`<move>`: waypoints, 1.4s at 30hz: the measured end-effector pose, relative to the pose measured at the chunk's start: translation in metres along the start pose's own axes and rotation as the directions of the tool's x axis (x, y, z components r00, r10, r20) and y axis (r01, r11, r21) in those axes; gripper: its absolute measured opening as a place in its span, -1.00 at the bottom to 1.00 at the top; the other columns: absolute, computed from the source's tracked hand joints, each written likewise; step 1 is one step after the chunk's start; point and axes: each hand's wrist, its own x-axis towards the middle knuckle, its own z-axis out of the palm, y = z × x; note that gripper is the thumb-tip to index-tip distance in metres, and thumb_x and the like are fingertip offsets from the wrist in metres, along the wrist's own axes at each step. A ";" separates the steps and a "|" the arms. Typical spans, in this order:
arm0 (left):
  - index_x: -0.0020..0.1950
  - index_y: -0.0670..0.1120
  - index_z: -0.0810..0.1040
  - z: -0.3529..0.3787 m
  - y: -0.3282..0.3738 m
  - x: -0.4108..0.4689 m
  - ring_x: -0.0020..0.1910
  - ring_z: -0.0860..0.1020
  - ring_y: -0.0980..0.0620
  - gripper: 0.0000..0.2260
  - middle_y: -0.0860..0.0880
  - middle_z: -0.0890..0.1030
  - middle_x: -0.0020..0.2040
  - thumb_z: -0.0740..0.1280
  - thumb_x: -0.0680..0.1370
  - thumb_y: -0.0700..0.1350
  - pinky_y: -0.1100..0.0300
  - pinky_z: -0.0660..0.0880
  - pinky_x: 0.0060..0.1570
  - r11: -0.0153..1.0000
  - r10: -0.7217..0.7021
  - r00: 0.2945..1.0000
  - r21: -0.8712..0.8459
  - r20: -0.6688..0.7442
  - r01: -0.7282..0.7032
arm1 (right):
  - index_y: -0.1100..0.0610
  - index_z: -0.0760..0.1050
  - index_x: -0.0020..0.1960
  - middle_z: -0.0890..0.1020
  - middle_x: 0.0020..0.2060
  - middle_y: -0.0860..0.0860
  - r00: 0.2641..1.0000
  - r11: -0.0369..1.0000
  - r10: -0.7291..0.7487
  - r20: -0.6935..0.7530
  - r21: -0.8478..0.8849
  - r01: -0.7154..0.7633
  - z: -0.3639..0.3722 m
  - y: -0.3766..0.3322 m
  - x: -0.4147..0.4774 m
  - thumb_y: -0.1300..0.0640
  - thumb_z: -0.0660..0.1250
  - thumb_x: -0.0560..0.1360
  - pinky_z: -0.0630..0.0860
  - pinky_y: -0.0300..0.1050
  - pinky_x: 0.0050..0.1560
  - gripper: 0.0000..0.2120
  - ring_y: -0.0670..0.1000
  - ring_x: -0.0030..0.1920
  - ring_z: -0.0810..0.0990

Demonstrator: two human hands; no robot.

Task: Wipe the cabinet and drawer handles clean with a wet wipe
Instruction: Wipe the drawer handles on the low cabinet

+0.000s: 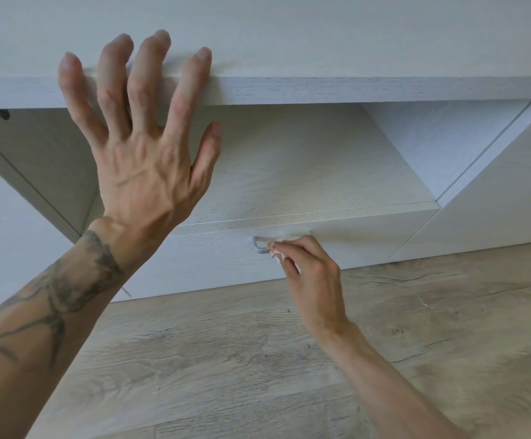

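A low white wood-grain cabinet has a drawer [213,264] at the bottom under an open shelf. The drawer's silver metal handle [259,245] shows only at its left end. My right hand [311,270] pinches a white wet wipe [278,256] around the handle and covers the rest of it. My left hand [140,147] is spread with straight fingers, its fingertips resting on the front edge of the cabinet's top board [352,90].
Closed white cabinet doors stand to the left [1,223] and right [504,191] of the open shelf [305,172]. Light wood-look flooring [226,359] runs in front of the cabinet. A white wall rises behind the top board.
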 end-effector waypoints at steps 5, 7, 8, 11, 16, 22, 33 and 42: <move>0.63 0.04 0.19 -0.001 0.000 -0.001 0.54 0.26 -0.33 -0.49 -0.24 0.34 0.56 0.16 0.71 0.14 -0.50 0.05 0.46 1.000 0.004 1.000 0.010 0.008 -0.004 | 0.19 0.72 0.16 0.65 0.06 -0.02 0.999 0.999 0.004 -0.044 0.046 -0.002 -0.005 -0.002 0.001 0.38 0.48 0.54 0.64 -0.28 0.14 -0.77 -0.15 -0.01 0.66; 0.64 0.04 0.19 -0.001 -0.001 -0.001 0.55 0.25 -0.32 -0.49 -0.24 0.33 0.56 0.15 0.71 0.14 -0.48 0.04 0.46 1.000 0.012 1.000 0.010 0.013 -0.012 | 0.21 0.71 0.16 0.66 0.06 0.00 0.999 0.999 -0.022 -0.039 0.037 0.023 0.002 -0.007 0.002 0.38 0.49 0.53 0.66 -0.23 0.12 -0.77 -0.11 0.00 0.68; 0.64 0.04 0.19 -0.002 -0.001 0.000 0.55 0.24 -0.31 -0.49 -0.24 0.33 0.56 0.15 0.71 0.14 -0.48 0.04 0.47 1.000 0.013 1.000 0.010 0.010 -0.013 | 0.21 0.71 0.17 0.66 0.06 0.00 0.999 0.999 -0.041 -0.014 0.025 0.041 0.006 -0.011 0.001 0.39 0.48 0.53 0.66 -0.20 0.13 -0.76 -0.09 0.02 0.69; 0.64 0.04 0.20 -0.002 -0.001 -0.001 0.55 0.25 -0.32 -0.49 -0.24 0.34 0.56 0.16 0.71 0.14 -0.47 0.05 0.47 1.000 0.007 1.000 0.011 0.007 -0.007 | 0.20 0.71 0.18 0.65 0.06 0.01 0.998 0.998 -0.055 0.039 -0.032 0.056 0.006 -0.008 0.000 0.39 0.48 0.52 0.66 -0.19 0.12 -0.74 -0.07 0.01 0.70; 0.64 0.04 0.21 -0.004 0.000 -0.001 0.55 0.26 -0.32 -0.49 -0.24 0.33 0.57 0.15 0.71 0.14 -0.45 0.02 0.47 1.000 0.011 1.000 0.009 0.009 -0.011 | 0.23 0.72 0.13 0.65 0.01 0.02 0.998 0.998 -0.035 -0.048 -0.051 0.033 -0.001 0.005 0.000 0.42 0.47 0.53 0.65 -0.23 0.10 -0.78 -0.08 -0.04 0.69; 0.62 0.03 0.22 0.001 0.001 0.000 0.53 0.29 -0.34 -0.50 -0.25 0.36 0.54 0.17 0.71 0.13 -0.47 0.05 0.45 1.000 0.007 1.000 0.011 -0.023 -0.007 | 0.21 0.72 0.14 0.65 0.00 0.03 0.996 0.995 -0.083 0.036 -0.059 0.085 0.006 -0.004 0.003 0.42 0.48 0.51 0.61 -0.33 0.13 -0.74 -0.07 -0.07 0.69; 0.64 0.05 0.19 -0.003 -0.001 -0.001 0.55 0.26 -0.32 -0.49 -0.24 0.33 0.57 0.15 0.71 0.15 -0.45 0.03 0.47 1.000 0.011 1.000 -0.002 0.013 -0.011 | 0.20 0.73 0.09 0.66 0.00 0.00 0.997 0.997 -0.079 0.004 -0.005 0.079 0.022 -0.023 0.001 0.41 0.49 0.51 0.64 -0.29 0.10 -0.78 -0.10 -0.03 0.69; 0.63 0.06 0.18 -0.006 0.000 0.000 0.55 0.26 -0.30 -0.49 -0.22 0.35 0.56 0.15 0.71 0.15 -0.41 0.01 0.48 1.000 0.010 1.000 -0.001 0.010 -0.010 | 0.22 0.73 0.11 0.65 -0.03 0.01 0.996 0.999 0.008 -0.084 -0.042 -0.012 0.009 -0.007 0.001 0.41 0.52 0.49 0.67 -0.22 0.00 -0.77 -0.10 -0.13 0.67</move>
